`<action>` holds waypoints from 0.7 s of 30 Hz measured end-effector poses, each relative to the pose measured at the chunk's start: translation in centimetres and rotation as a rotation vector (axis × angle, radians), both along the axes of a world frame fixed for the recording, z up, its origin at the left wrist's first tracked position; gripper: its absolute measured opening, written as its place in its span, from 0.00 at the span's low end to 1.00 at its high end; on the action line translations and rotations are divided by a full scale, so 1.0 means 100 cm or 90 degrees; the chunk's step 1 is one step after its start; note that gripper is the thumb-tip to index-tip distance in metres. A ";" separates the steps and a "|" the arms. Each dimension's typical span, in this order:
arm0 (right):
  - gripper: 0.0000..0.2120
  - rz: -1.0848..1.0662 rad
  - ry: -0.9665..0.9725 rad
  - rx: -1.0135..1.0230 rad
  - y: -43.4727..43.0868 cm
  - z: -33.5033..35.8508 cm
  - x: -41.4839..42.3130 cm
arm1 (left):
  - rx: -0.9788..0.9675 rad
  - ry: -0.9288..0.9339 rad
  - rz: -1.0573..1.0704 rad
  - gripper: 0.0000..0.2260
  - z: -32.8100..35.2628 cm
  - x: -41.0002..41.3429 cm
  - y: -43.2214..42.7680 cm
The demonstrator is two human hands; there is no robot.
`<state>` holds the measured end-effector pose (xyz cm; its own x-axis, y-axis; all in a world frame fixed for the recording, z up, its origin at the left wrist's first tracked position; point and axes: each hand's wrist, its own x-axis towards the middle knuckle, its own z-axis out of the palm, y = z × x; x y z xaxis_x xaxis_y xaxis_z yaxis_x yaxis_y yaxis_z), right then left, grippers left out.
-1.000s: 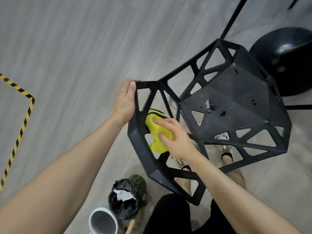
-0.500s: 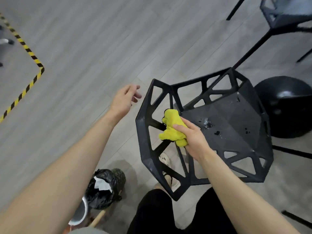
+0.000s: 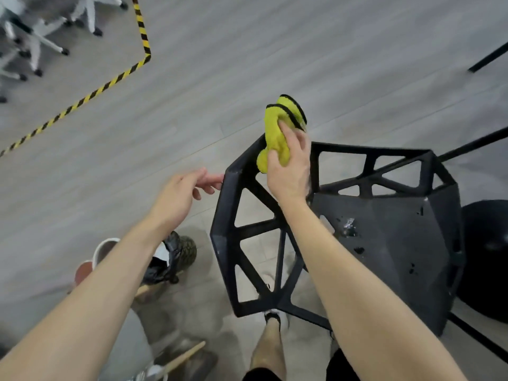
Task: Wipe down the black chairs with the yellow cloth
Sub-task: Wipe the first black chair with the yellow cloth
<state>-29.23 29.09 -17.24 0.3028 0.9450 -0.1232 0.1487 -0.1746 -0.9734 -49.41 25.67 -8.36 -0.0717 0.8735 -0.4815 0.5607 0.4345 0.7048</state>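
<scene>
A black angular chair (image 3: 384,221) with triangular cut-outs stands below me; its seat carries wet spots. My right hand (image 3: 290,169) grips the bunched yellow cloth (image 3: 277,133) and holds it against the top corner of the chair's openwork backrest. My left hand (image 3: 178,196) hovers just left of the backrest's edge with relaxed fingers, fingertips close to the frame; contact is unclear.
A small bin with a black bag (image 3: 165,259) and a wooden handle (image 3: 184,356) stand on the grey plank floor at my left. Yellow-black tape (image 3: 110,81) marks the floor. White chair bases (image 3: 35,37) sit far left; a round black base (image 3: 489,259) is right.
My right hand has carried the cloth up from the middle struts to the backrest's top corner. My left hand, which let go of the frame earlier, has drifted back near its edge. The view tilted.
</scene>
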 end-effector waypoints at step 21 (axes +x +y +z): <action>0.24 0.053 -0.063 0.042 -0.024 0.024 -0.006 | -0.052 -0.129 -0.001 0.26 -0.014 -0.003 -0.009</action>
